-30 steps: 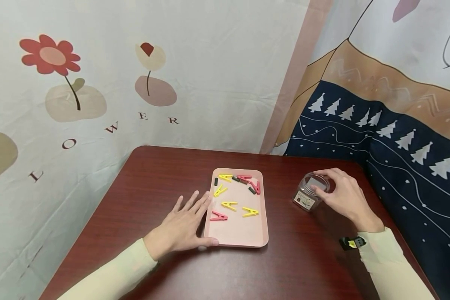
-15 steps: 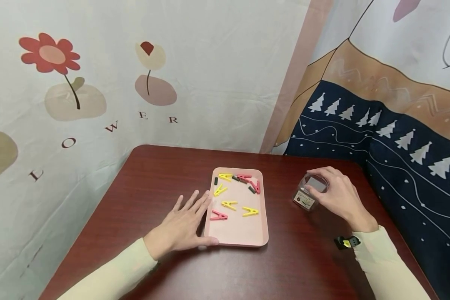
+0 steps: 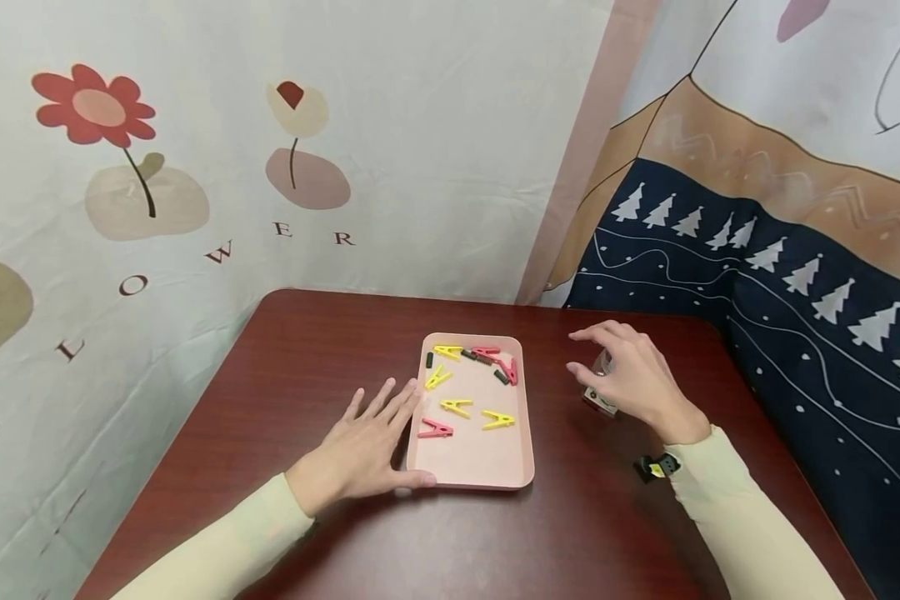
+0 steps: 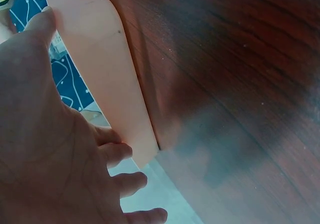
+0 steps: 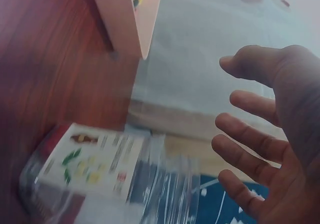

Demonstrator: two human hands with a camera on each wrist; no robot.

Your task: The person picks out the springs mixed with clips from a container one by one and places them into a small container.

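Note:
My left hand lies spread along the left side of a pink tray, its fingertips and thumb touching the rim. In the left wrist view those fingers lie against the tray's side wall. Several yellow clips, some pinkish-red clips and several small dark ribbed pieces lie in the tray. A clear jar with a paper label stands on the table to the right, partly hidden by my right hand. That hand hovers over it, fingers apart and holding nothing. The jar shows large in the right wrist view.
The dark red-brown table ends at a pale printed curtain behind. A navy tree-patterned cloth hangs along the right side. A dark band sits on my right wrist.
The right hand has left the jar's mouth and moved left toward the tray, with nothing in it. The jar stays standing. The left hand keeps its place at the tray.

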